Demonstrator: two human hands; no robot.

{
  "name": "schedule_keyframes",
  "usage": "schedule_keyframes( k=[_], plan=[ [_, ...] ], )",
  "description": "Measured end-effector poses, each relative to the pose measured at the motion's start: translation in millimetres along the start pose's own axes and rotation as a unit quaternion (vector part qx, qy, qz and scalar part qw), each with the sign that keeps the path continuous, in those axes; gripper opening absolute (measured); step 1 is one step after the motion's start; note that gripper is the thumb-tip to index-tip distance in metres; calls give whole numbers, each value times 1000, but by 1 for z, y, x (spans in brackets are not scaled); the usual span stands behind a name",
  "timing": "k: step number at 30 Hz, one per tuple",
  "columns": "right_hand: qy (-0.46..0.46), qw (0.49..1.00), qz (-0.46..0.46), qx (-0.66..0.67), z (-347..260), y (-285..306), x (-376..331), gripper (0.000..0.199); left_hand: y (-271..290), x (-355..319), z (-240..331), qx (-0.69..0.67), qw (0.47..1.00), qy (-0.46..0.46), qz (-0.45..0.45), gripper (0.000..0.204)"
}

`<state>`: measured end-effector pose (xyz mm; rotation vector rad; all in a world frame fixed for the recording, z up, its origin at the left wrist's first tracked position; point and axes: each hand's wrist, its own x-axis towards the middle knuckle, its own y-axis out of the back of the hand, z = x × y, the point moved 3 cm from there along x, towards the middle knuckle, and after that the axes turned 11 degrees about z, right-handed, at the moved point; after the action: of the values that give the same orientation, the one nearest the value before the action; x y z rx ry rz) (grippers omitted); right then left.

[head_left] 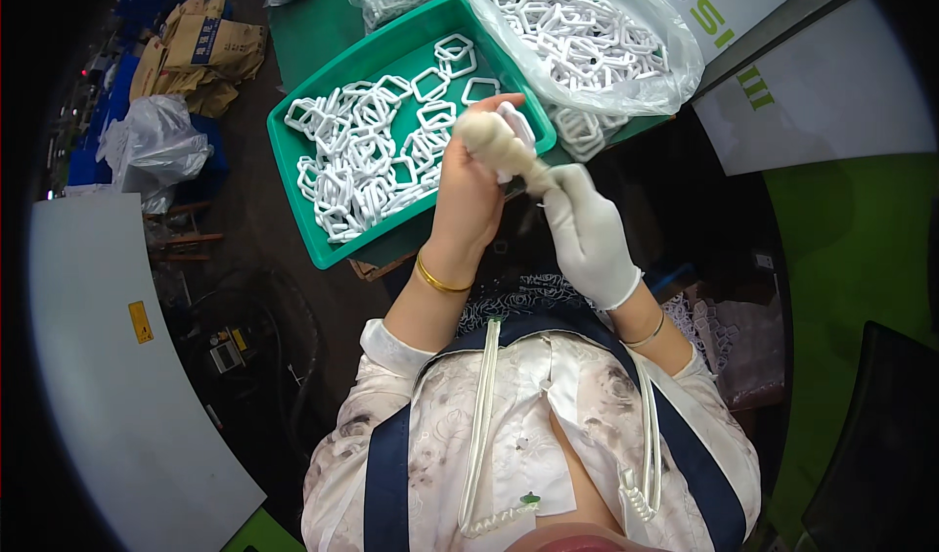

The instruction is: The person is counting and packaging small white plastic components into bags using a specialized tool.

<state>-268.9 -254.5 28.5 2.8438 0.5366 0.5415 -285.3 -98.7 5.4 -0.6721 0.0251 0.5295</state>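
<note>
My left hand [471, 185], bare at the palm and wrist, is raised over the near right side of a green tray [293, 205]. Its fingers curl round white plastic pieces [516, 127] that look like frame-shaped links; one bare finger points outward. A cream, lumpy, cloth-like piece [494, 143] covers part of that hand, and I cannot tell whether it is worn or held. In a white glove, my right hand [592, 234] pinches the tapering end of this piece. Many white links [357, 161] lie heaped in the tray, mostly on its left.
Behind the tray's right end stands a clear plastic bag [675, 73] full of white links, with more links [585, 132] bagged below it. Brown paper sacks [210, 44] lie at far left. A grey panel [108, 356] edges the left, a white machine housing [831, 83] the right.
</note>
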Motion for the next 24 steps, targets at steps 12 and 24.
schedule_keyframes(
  k=[12, 24],
  plan=[
    [-135, 983, -20, 124, -7, -2, 13, 15, -8, -12, -35, -405, 855, 289, -144, 50],
    [-121, 990, 34, 59, -15, -3, 15, 18, -4, -15, -38, -273, 931, 229, -79, 45]
  ],
)
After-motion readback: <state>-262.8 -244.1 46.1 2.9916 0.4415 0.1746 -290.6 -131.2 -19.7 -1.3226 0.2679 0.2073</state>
